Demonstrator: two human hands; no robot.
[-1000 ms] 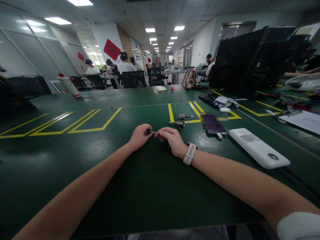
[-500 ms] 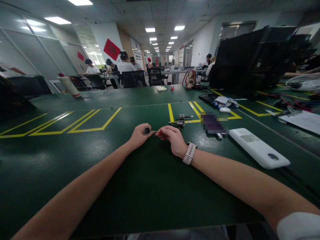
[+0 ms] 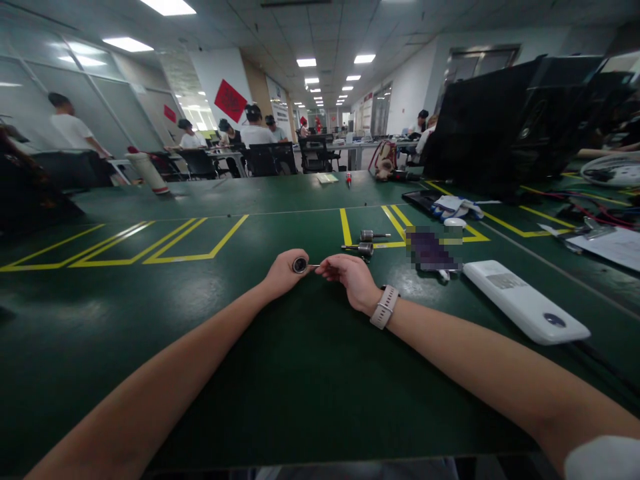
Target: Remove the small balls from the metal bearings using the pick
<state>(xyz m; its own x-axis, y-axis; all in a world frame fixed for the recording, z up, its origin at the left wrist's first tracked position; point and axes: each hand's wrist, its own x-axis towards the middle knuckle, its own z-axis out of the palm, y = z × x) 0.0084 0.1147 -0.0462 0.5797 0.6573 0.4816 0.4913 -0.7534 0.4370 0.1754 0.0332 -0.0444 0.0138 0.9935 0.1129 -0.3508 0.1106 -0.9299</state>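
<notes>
My left hand [image 3: 283, 273] is closed around a small round metal cylinder [image 3: 300, 265] whose dark open end faces me. A thin metal pin [image 3: 314, 266] sticks out of its right side. My right hand [image 3: 350, 279], with a pale watch on the wrist, pinches that pin between thumb and fingers. Both hands rest on the green table [image 3: 280, 373] near its middle. Two similar metal cylinders with pins [image 3: 364, 249] [image 3: 369, 235] lie just behind my right hand by a yellow line.
A white flat device [image 3: 525, 310] lies at the right, with a blurred-out item [image 3: 433, 248] behind it. Blue-white gloves [image 3: 457, 208], papers [image 3: 607, 241], cables and black cases [image 3: 505, 120] are at the far right. Several people sit at desks in the back; one person [image 3: 70, 133] stands at the left.
My hands have barely moved and keep their grip. The camera has shifted slightly. A person in a white shirt has come into view at the far left.
</notes>
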